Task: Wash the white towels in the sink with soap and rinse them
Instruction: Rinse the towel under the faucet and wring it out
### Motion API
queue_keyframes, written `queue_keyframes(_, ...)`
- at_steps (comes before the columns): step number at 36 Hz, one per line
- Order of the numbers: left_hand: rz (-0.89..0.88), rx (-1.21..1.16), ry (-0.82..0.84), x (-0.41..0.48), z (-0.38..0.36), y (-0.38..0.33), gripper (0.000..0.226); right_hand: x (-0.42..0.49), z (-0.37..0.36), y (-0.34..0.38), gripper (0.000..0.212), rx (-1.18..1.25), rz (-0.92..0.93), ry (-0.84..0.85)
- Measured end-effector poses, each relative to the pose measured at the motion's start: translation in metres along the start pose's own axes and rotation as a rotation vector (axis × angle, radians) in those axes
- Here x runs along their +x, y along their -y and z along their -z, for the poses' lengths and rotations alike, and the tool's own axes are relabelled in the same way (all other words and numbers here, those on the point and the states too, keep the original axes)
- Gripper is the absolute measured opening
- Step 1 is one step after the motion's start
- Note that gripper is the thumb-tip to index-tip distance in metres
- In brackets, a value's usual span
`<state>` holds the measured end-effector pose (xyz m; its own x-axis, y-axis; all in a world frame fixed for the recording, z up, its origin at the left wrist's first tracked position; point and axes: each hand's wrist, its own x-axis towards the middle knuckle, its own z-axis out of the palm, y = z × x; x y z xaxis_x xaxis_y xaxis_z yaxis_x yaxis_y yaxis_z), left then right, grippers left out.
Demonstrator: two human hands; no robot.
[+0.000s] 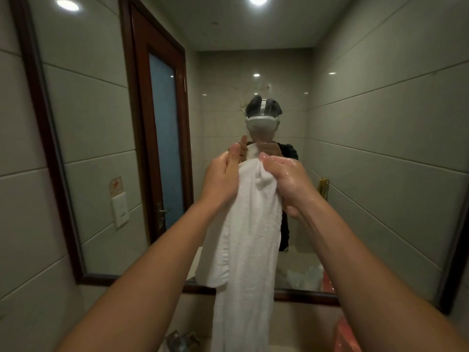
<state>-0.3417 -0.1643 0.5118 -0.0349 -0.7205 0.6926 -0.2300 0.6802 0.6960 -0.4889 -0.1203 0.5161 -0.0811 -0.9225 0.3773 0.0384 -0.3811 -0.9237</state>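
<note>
A long white towel hangs straight down in front of the mirror, held up high at its top edge. My left hand grips the towel's upper left corner, thumb pointing up. My right hand, wet and shiny, grips the bunched upper right part. The towel's lower end drops out of view at the bottom, above a metal tap. The sink itself is not visible.
A dark-framed mirror fills the wall ahead and reflects a wooden door, a person with a headset, and more white cloth on the counter. A pink object lies at the lower right. Grey tiled walls close in on both sides.
</note>
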Motion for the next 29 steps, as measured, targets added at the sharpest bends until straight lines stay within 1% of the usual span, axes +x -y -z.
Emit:
queue_keyframes(3,0.032,-0.009,0.073,-0.014,0.0,0.008,0.058,0.004,-0.01,0.004,0.038,-0.042,0.004,-0.035)
queue_keyframes(8,0.119,-0.046,0.086,-0.055,-0.012,0.045,0.071,0.01,-0.027,0.004,0.048,-0.006,-0.009,-0.077)
queue_keyframes(11,0.165,-0.037,0.064,-0.082,-0.024,0.065,0.058,0.016,-0.029,0.007,0.041,0.049,-0.016,-0.136)
queue_keyframes(13,0.206,-0.056,-0.013,-0.09,-0.032,0.067,0.046,0.019,-0.03,0.01,0.036,0.079,-0.022,-0.147)
queue_keyframes(15,0.239,-0.101,-0.1,-0.09,-0.037,0.063,0.04,0.018,-0.028,0.013,0.037,0.083,-0.02,-0.142)
queue_keyframes(17,0.265,-0.131,-0.128,-0.084,-0.037,0.057,0.043,0.018,-0.022,0.015,0.042,0.103,-0.004,-0.129)
queue_keyframes(18,0.282,-0.147,-0.122,-0.079,-0.035,0.055,0.047,0.017,-0.016,0.016,0.04,0.095,0.002,-0.141)
queue_keyframes(20,0.323,-0.191,-0.135,-0.067,-0.028,0.048,0.051,0.017,0.0,0.017,0.032,-0.006,0.015,-0.189)
queue_keyframes(22,0.355,-0.219,-0.15,-0.053,-0.017,0.041,0.052,0.015,0.018,0.015,0.029,-0.118,0.035,-0.199)
queue_keyframes(25,0.323,-0.225,-0.138,-0.034,-0.006,0.032,0.051,0.01,0.036,0.006,0.019,-0.184,-0.002,-0.179)
queue_keyframes(29,0.253,-0.172,-0.117,-0.016,-0.008,0.019,0.051,0.005,0.029,-0.012,0.021,-0.16,-0.033,-0.169)
